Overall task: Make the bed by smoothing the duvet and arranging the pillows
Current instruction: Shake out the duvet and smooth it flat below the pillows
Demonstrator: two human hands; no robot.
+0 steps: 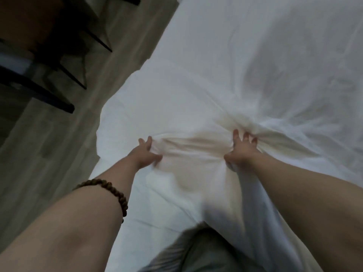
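Observation:
A white duvet (245,65) covers the bed and fills most of the view. My left hand (144,154) grips a bunch of its fabric, thumb and fingers pinching a raised fold. About a forearm's length to the right, my right hand (242,152) grips the duvet too, fingers dug into the cloth with creases fanning out from them. The fabric between the two hands is gathered into a ridge. A beaded bracelet (110,190) sits on my left forearm. No pillow is in view.
The bed's left edge runs diagonally from the top centre to the lower left. Beyond it lies a pale wooden floor (49,154). Dark furniture legs (64,71) stand at the upper left. My grey-clad leg (198,252) shows at the bottom.

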